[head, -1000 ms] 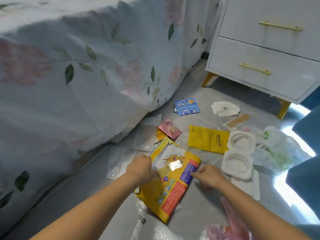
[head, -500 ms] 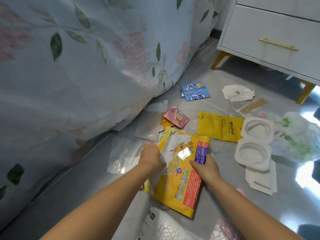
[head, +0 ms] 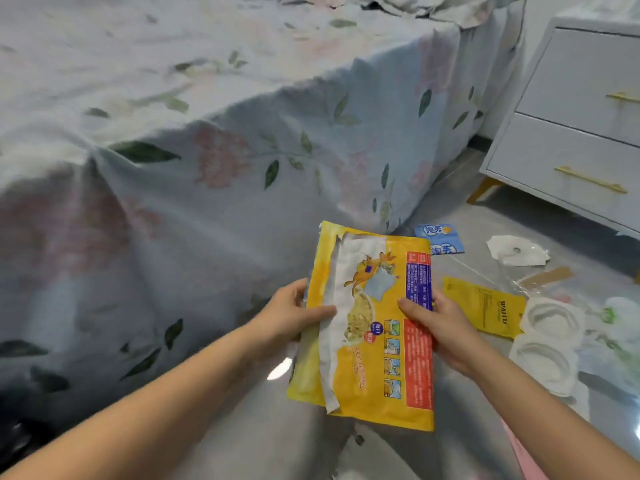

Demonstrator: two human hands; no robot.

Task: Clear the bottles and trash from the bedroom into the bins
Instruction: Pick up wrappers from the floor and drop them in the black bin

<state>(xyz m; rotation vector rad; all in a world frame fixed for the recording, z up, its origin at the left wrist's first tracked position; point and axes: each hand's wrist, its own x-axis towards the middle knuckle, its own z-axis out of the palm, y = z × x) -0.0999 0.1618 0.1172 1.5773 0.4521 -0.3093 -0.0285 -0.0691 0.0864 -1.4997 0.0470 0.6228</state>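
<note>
Beside the bed (head: 214, 140), above the floor (head: 519, 216), a large yellow bag (head: 367, 327) is held up by both hands: the left hand (head: 291, 315) grips its torn left edge, the right hand (head: 438, 320) its right edge. Behind it, a blue wrapper (head: 440, 239), a yellow packet (head: 485, 306) and what seem to be white plastic cups (head: 547, 337) are scattered by the nightstand (head: 571, 133)
</note>
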